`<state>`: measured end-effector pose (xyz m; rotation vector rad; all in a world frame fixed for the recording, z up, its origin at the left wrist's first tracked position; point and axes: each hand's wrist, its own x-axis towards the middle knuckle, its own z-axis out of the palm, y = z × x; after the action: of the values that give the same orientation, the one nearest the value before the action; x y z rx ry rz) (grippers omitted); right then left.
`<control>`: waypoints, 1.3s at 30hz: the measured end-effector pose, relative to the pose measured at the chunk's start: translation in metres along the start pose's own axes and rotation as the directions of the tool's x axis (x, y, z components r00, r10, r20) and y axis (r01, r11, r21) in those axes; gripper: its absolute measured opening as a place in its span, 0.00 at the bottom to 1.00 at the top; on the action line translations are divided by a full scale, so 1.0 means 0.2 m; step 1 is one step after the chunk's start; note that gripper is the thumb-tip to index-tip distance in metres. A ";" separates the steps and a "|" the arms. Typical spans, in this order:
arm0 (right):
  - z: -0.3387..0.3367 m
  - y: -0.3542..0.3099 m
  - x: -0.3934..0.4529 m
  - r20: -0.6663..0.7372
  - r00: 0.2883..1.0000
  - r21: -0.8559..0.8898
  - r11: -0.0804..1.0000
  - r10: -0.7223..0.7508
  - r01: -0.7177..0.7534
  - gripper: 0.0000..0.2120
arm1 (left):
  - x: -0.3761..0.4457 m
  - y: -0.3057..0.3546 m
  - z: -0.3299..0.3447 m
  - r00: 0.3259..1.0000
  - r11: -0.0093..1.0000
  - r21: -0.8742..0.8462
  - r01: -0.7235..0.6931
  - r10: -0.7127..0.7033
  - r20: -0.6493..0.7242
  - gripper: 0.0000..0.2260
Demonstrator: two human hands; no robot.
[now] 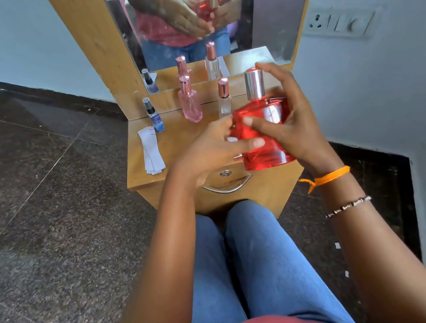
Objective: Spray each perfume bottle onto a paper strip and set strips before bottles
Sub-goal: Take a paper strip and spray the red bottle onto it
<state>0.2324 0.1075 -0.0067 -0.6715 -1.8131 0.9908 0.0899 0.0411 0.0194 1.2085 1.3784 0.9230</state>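
Presently lifted clear of tabletop point(174, 142): red bottle point(261, 135) gripped by right hand point(289, 119); left hand point(212, 150), fingers straight, steadying its side before spraying.

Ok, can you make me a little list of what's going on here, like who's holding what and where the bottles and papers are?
right hand: holds the red bottle, a finger up by its silver cap
left hand: fingers straight, touching the red bottle's side
bottles standing on the table: blue bottle, pink bottle, clear bottle
paper strips: stacked in front of the blue bottle
behind: mirror
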 end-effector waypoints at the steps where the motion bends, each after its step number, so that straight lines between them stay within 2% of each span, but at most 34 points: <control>1: 0.01 -0.01 0.02 -0.005 1.000 0.016 1.000 0.002 -0.002 0.32 | 0.00 -0.01 0.01 1.000 0.999 -0.040 -0.006 0.005 -0.025 0.20; 5: 0.03 -0.04 0.07 0.006 0.996 0.118 0.989 0.085 -0.085 0.23 | 0.01 -0.03 0.02 0.979 0.993 -0.097 -0.066 0.045 -0.200 0.18; 7: -0.01 -0.06 0.11 0.026 0.994 0.141 0.984 0.107 -0.110 0.14 | 0.01 -0.03 0.01 0.971 0.994 -0.069 -0.089 0.071 -0.230 0.16; 9: -0.06 -0.08 0.19 0.078 0.991 0.105 0.988 0.109 -0.116 0.11 | 0.01 -0.04 -0.01 0.964 0.993 -0.028 -0.113 0.103 -0.245 0.15; 14: -0.17 -0.16 0.34 0.366 0.922 -0.054 0.992 0.129 -0.117 0.15 | 0.00 -0.06 -0.03 0.957 0.989 -0.044 -0.144 0.127 -0.261 0.15; 20: -0.18 -0.25 0.40 0.527 0.842 -0.111 0.992 0.116 -0.067 0.14 | -0.03 -0.08 -0.04 0.948 0.976 -0.099 -0.193 0.159 -0.275 0.14; 23: -0.17 -0.26 0.39 0.557 0.820 -0.088 0.991 0.132 -0.100 0.16 | -0.04 -0.10 -0.05 0.948 0.967 -0.100 -0.233 0.202 -0.247 0.14; 26: -0.15 -0.27 0.36 0.525 0.839 -0.072 0.989 0.145 -0.126 0.17 | -0.05 -0.13 -0.05 0.936 0.959 -0.109 -0.263 0.226 -0.271 0.14; 29: -0.11 -0.28 0.34 0.447 0.883 -0.083 0.989 0.146 -0.122 0.17 | -0.03 -0.14 0.00 0.898 0.952 -0.089 -0.294 0.243 -0.367 0.14; 31: -0.07 -0.28 0.32 0.316 0.937 -0.120 0.986 0.152 -0.119 0.15 | -0.02 -0.13 0.04 0.854 0.948 -0.025 -0.316 0.273 -0.443 0.14; 33: 0.00 -0.25 0.30 0.116 0.986 -0.228 0.969 0.119 -0.090 0.13 | -0.01 -0.12 0.07 0.806 0.946 0.053 -0.319 0.301 -0.509 0.15; 35: 0.05 -0.23 0.27 -0.045 0.996 -0.337 0.937 0.083 -0.093 0.10 | 0.00 -0.11 0.09 0.786 0.947 0.087 -0.309 0.306 -0.538 0.15; 37: 0.05 -0.24 0.26 -0.055 0.995 -0.337 0.937 0.081 -0.095 0.08 | -0.02 -0.10 0.08 0.816 0.960 0.072 -0.270 0.268 -0.511 0.16; 39: -0.01 -0.25 0.28 0.073 0.984 -0.207 0.968 0.161 -0.143 0.12 | -0.04 -0.09 0.04 0.882 0.969 -0.034 -0.247 0.210 -0.423 0.16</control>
<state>0.2101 0.1262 0.0619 -0.9147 -1.9813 0.9572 0.0941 0.0292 0.0024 1.1657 1.5264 1.4611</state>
